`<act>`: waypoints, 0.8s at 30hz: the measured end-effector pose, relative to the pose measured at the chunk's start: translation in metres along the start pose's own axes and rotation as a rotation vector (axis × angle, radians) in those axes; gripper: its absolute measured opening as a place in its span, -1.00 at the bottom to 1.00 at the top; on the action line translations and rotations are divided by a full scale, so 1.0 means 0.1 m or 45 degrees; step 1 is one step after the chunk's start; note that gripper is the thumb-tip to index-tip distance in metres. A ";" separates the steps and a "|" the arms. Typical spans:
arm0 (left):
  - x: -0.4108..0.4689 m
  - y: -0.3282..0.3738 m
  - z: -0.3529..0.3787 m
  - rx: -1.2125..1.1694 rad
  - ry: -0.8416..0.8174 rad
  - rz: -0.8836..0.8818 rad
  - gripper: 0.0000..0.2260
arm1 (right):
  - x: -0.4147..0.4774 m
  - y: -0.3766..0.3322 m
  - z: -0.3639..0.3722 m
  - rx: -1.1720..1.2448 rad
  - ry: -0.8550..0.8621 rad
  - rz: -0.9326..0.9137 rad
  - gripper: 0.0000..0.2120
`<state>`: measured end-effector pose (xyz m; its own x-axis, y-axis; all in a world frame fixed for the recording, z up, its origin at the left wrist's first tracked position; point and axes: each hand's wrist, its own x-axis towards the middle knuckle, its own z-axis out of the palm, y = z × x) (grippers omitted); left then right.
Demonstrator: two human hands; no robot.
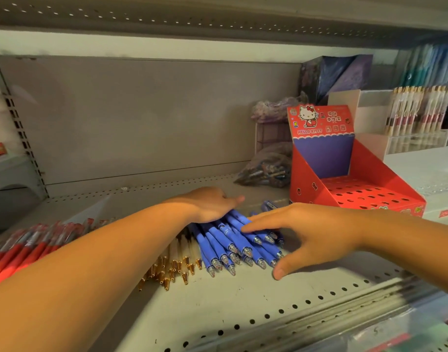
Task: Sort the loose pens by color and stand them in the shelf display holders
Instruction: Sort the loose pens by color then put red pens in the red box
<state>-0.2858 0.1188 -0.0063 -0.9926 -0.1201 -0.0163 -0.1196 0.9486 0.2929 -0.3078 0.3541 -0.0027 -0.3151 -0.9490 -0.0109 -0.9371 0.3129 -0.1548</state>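
Several blue pens (pixel 225 243) lie in a heap on the shelf, tips toward me. My left hand (pixel 212 203) rests flat on the heap's far end, fingers straight. My right hand (pixel 304 237) comes in from the right with fingers spread, touching the top of the blue pens, thumb near the tips. Left of them lie white pens with gold tips (pixel 176 268), partly under my left forearm. Red pens (pixel 27 247) are piled at the far left. A red Hello Kitty display holder (pixel 355 189) with rows of holes stands behind my right hand, with no pens in it.
A plastic bag of pens (pixel 266 168) lies at the back beside the holder. Behind it sit a purple bag (pixel 276 109) and a dark box (pixel 337 74). Clear holders with packed pens (pixel 418 115) stand at the right. The perforated shelf edge (pixel 294 307) runs in front.
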 end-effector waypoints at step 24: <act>-0.19 0.16 0.04 -0.184 -0.077 0.084 -0.76 | 0.51 -0.10 -0.12 -0.126 -0.094 0.732 -0.77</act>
<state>-0.2686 0.1376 -0.0051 -0.9981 -0.0372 -0.0488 -0.0546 0.9013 0.4296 -0.3163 0.3035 0.0102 -0.7688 -0.6251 -0.1350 -0.6296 0.7768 -0.0112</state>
